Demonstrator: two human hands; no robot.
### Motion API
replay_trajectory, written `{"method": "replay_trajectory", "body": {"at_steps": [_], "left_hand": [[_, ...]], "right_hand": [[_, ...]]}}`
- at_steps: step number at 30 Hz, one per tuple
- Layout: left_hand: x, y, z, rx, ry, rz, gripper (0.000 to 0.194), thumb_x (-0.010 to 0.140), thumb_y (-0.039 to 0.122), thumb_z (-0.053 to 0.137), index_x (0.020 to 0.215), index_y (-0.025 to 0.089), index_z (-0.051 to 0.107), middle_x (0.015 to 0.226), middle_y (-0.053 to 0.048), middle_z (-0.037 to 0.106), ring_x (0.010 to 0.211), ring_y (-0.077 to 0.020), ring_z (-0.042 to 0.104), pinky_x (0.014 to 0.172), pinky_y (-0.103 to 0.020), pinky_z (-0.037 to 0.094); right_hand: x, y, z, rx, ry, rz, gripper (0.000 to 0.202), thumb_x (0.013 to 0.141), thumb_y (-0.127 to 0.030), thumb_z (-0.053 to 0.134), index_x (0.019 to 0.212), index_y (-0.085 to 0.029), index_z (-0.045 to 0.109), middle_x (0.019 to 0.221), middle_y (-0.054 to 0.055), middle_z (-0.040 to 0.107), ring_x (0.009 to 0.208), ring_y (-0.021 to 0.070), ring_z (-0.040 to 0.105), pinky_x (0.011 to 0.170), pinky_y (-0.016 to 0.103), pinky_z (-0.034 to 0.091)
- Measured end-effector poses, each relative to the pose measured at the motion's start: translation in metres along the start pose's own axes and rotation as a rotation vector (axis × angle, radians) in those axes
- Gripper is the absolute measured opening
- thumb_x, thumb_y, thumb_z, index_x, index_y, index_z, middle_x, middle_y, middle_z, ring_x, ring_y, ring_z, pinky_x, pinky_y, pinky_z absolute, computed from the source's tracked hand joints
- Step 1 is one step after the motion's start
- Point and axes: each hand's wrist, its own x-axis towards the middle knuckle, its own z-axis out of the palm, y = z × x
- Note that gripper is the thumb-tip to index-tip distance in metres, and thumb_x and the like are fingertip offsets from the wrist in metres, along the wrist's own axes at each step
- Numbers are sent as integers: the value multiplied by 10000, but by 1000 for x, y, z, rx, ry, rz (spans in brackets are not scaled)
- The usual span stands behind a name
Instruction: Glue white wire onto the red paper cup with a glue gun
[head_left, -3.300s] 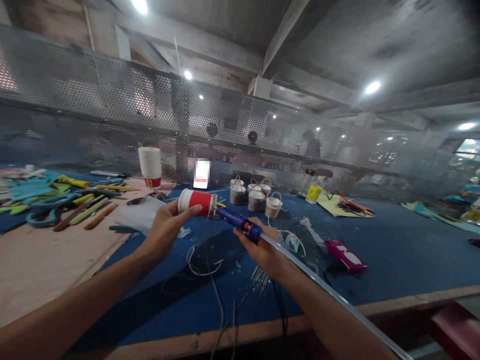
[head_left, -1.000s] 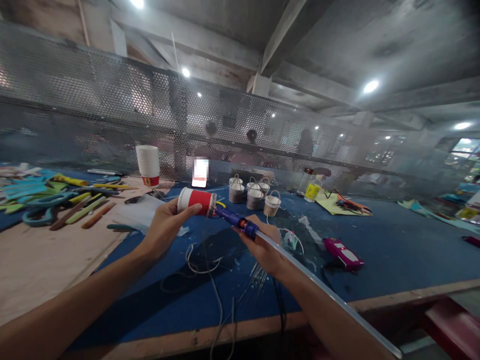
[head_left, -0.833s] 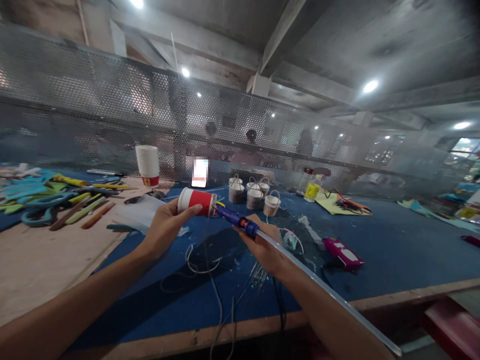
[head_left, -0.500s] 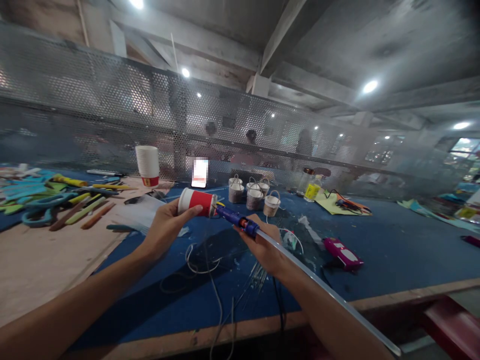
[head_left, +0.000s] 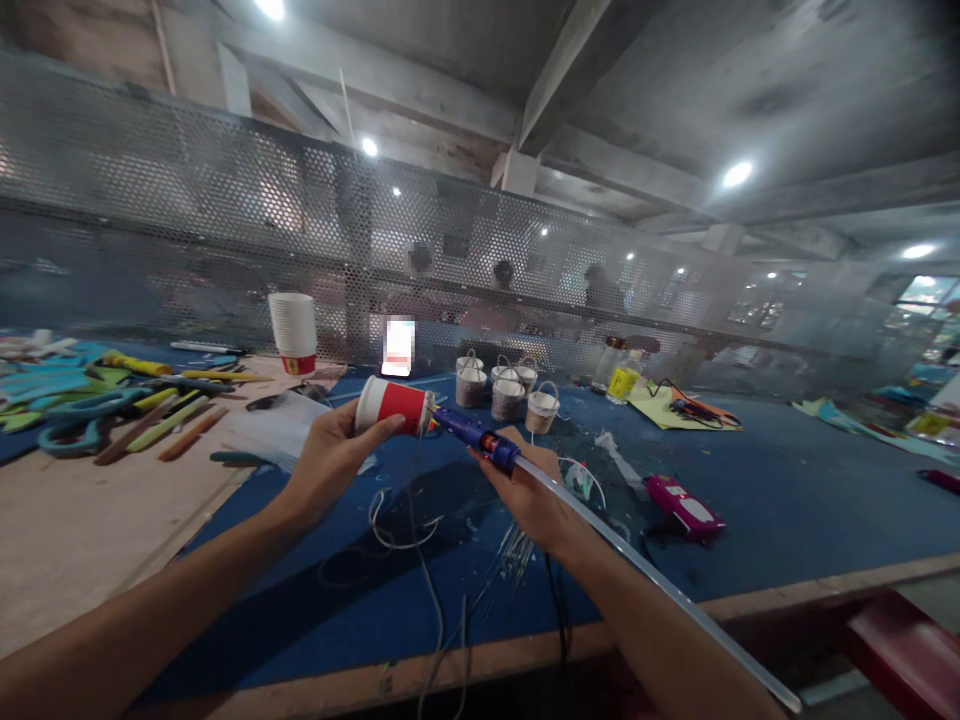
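Note:
My left hand [head_left: 335,452] is closed around a red and white paper cup [head_left: 401,402], held on its side above the table. In my right hand [head_left: 529,500] is a blue hot glue gun [head_left: 469,432], its nozzle at the right-hand end of the cup. Whether the nozzle touches the cup, I cannot tell. A long clear glue stick [head_left: 637,568] runs from the back of the gun down to the lower right. Below the cup, a loop of pale cord [head_left: 405,540] lies on the blue table cover [head_left: 300,620].
Several small wrapped buckets with handles [head_left: 508,397] stand behind the gun. At the left are stacked paper cups [head_left: 294,330], scissors [head_left: 71,430] and clay-coloured sticks [head_left: 193,433]. A lit phone [head_left: 398,345] leans on the mesh screen [head_left: 315,220]. A magenta device [head_left: 684,507] lies to the right.
The glue gun's nozzle has shifted very slightly at the cup's end. Both hands keep their grips, and the view has moved a little.

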Motion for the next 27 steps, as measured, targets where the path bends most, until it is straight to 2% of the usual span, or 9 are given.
{"method": "replay_trajectory", "body": {"at_steps": [12,27], "left_hand": [[-3,3,2,62,-9,65,244,741,406,772,850,191,741,699,-12,687,599,-185,582,529,-251,426],[-4,3,2,126,-16,117,187,767,394,751,820,216,730,723,-4,677,641,-186,580,571,-262,432]], "right_hand": [[1,-1,-2,-31,27,10,226,967,-412,513,923,-201,583,696,0,634,554,132,575,522,244,360],[2,2,3,-60,58,37,246,961,-443,527,910,-207,573,692,1,643,600,167,630,529,234,352]]}}
